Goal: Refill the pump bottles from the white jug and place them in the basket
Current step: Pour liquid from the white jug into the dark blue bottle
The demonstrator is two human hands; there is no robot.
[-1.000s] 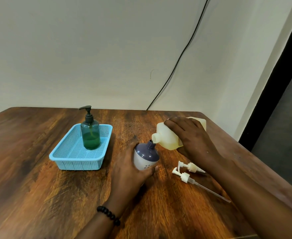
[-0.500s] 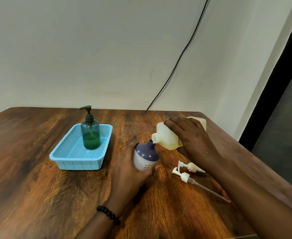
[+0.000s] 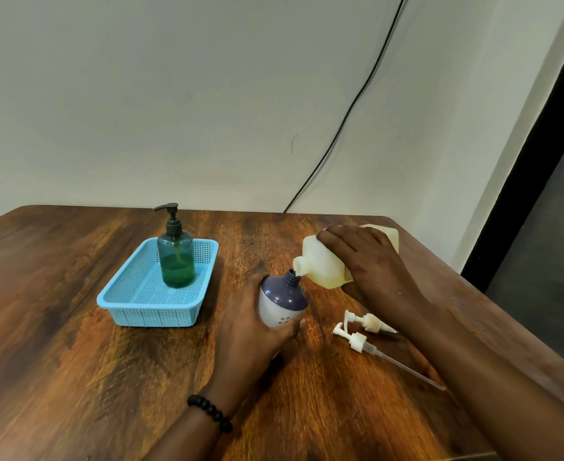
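My right hand (image 3: 370, 271) grips the white jug (image 3: 322, 266), tipped on its side with its spout at the open neck of a purple-and-white bottle (image 3: 282, 302). My left hand (image 3: 249, 334) holds that bottle upright on the table, fingers wrapped round its body. A green pump bottle (image 3: 176, 257) with a dark pump stands in the blue basket (image 3: 147, 311) at the left. Two white pump heads (image 3: 360, 331) lie on the table to the right of the held bottle, one with a long dip tube.
The wooden table (image 3: 74, 361) ends close behind the jug and along the right side. A black cable (image 3: 340, 128) runs down the wall behind. A dark doorway stands at the far right.
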